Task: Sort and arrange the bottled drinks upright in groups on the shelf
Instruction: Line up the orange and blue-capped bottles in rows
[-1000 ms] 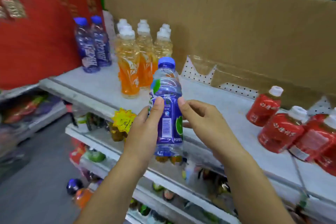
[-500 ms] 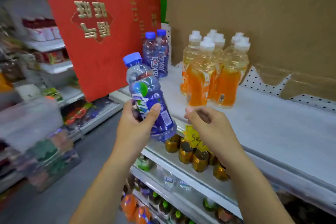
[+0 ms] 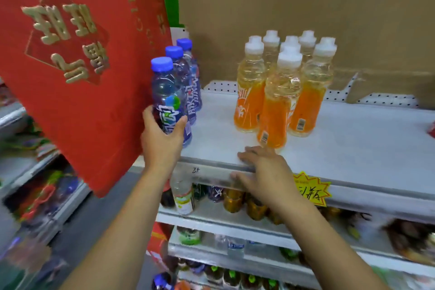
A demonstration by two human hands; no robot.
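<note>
Blue-capped bottle [image 3: 167, 99] is gripped upright in your left hand [image 3: 162, 141], just in front of the two matching bottles [image 3: 189, 82] on the shelf [image 3: 353, 148]. Seat its base flat beside that pair before letting go. Your right hand [image 3: 263, 172] rests flat on the shelf lip, holding nothing.

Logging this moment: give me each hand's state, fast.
Left hand: holding the blue bottle.
Right hand: open, resting on the front edge of the shelf, holding nothing.
</note>
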